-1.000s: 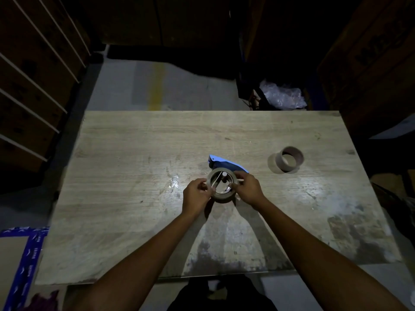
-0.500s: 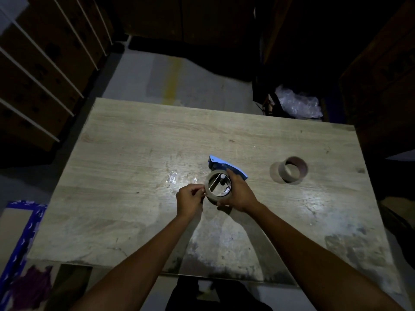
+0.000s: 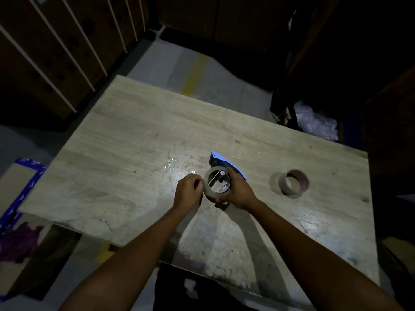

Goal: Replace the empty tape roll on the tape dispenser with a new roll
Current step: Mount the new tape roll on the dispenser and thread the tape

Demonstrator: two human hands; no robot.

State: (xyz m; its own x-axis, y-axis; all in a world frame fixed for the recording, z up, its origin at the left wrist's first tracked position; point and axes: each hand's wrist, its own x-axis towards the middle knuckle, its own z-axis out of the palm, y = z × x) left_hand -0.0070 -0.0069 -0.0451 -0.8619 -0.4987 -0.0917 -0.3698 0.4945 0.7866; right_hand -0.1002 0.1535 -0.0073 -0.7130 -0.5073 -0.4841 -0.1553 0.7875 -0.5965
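Observation:
A blue tape dispenser [image 3: 221, 162] lies near the middle of the wooden table [image 3: 134, 142]. A roll of brownish tape [image 3: 210, 191] sits on the dispenser, and a white hub shows through its hole. My right hand [image 3: 239, 190] grips the roll from the right side. At the roll's left edge my left hand [image 3: 188, 191] pinches with thumb and fingertips; what it pinches is too small to tell. An empty brown cardboard core [image 3: 293, 181] lies on its side to the right, apart from both hands.
Crumpled clear plastic [image 3: 316, 122] lies on the floor beyond the table's far right edge. Dark wooden slats [image 3: 56, 48] stand at the left. A blue-edged cardboard piece [image 3: 20, 189] lies on the floor at the left.
My left hand slipped off the roll's side to pinch at its left edge. My right hand wrapped further around the roll. The view tilted and shifted.

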